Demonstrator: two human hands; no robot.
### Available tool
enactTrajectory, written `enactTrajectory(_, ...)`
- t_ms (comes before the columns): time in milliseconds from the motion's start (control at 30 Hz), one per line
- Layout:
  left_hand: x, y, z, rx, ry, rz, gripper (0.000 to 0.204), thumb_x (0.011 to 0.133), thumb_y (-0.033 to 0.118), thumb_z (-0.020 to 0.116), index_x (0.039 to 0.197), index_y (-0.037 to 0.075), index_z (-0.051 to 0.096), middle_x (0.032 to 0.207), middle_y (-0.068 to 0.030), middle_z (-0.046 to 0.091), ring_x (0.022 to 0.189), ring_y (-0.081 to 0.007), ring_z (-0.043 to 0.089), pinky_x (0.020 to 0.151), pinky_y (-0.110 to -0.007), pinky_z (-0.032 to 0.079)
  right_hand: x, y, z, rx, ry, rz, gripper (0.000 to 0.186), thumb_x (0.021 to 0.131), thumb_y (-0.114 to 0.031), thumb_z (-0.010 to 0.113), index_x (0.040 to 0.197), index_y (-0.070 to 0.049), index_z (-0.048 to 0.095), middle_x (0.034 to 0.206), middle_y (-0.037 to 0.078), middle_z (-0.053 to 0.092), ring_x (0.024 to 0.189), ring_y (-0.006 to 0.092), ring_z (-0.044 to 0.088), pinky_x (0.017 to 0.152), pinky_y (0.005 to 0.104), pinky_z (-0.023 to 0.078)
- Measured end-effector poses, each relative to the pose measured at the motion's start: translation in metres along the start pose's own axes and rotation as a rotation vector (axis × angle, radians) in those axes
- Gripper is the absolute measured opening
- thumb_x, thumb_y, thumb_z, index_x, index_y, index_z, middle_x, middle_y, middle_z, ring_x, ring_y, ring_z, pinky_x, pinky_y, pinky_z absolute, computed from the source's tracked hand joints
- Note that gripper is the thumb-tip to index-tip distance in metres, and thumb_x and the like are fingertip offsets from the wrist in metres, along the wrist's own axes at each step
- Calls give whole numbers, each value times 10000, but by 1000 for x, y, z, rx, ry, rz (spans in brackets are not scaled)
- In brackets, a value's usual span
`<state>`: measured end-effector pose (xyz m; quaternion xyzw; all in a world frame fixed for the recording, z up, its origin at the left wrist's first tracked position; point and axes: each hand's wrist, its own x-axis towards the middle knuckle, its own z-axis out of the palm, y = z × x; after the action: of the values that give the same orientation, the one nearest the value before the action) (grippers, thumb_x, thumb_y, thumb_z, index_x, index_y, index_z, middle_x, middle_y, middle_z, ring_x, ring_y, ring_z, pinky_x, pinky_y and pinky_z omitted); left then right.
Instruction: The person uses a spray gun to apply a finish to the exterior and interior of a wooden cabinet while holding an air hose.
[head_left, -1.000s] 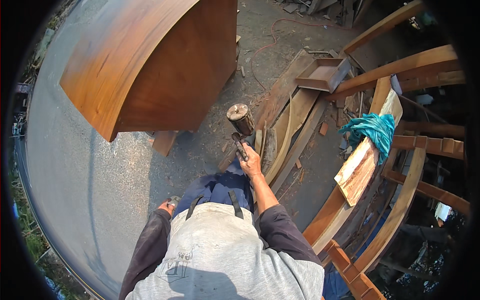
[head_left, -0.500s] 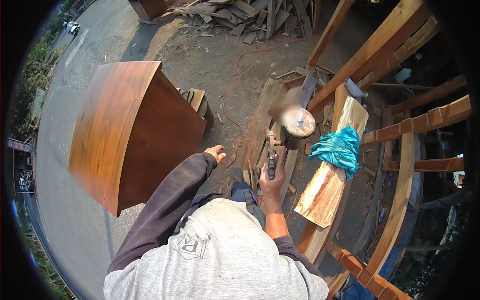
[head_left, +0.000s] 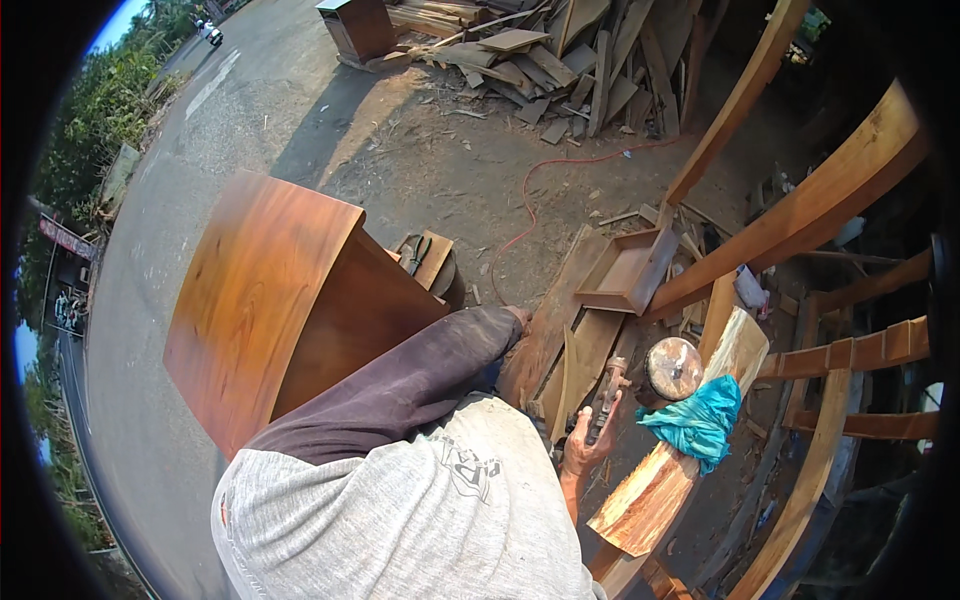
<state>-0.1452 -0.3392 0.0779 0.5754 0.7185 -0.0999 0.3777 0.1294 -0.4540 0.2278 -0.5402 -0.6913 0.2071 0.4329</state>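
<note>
Grimy spray gun (head_left: 606, 396), stained cup (head_left: 675, 369), in curled right hand (head_left: 583, 450), now nearer teal cloth (head_left: 702, 425); left hand (head_left: 521, 316) mostly hidden, hold unclear

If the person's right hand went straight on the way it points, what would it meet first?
Probably the shallow wooden drawer, ahead of the right hand and its spray gun; depth is unclear, so it might pass above.

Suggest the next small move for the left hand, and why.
Probably bring the left hand across to steady the spray gun: only the right hand holds it, and its round cup sticks out toward the teal cloth.
</note>
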Motion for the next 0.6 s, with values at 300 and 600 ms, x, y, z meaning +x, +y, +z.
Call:
enactTrajectory(300,127,12,-146,-35,25,162,383,880,280,614,1225,117,651,1193,-148,693,1130,-348,651,926,-476,524,103,18,62,-112,139,96,544,917,-84,578,1443,6,468,1424,228,526,1212,394,574,971,456,506)
enactTrajectory(600,209,-95,-279,-244,228,0,464,844,258,651,1286,120,629,1214,-129,692,1117,-326,664,906,-459,544,214,-3,143,10,139,90,530,921,-98,622,1415,28,480,1308,210,583,1020,274,642,735,354,569)
